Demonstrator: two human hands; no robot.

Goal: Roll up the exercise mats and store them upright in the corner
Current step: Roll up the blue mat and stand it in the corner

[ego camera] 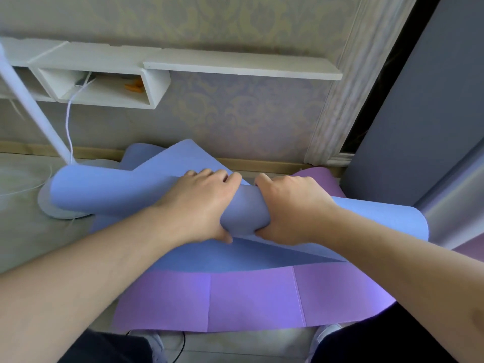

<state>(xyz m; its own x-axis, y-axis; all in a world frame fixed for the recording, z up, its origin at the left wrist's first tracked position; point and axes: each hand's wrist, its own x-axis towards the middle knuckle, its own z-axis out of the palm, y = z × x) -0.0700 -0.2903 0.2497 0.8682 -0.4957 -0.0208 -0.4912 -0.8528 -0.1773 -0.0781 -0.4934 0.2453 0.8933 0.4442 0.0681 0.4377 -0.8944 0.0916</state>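
A blue exercise mat (104, 189) lies partly rolled across the floor, its roll running from left to right. My left hand (201, 205) and my right hand (288, 208) grip the middle of the roll side by side, fingers curled over the top and thumbs under it, squeezing it in. A loose flap of the blue mat sticks up behind the roll toward the wall. Under it a purple mat (248, 297) lies flat, reaching from my feet to the wall, where its far end (314, 176) curls up.
A white lamp stand (34, 106) with a round base (62, 210) and cable stands at the left, touching the roll's left end. White wall shelves (104, 85) hang above. A grey panel (419, 127) stands at the right by the door frame. My shoes (327, 334) are below.
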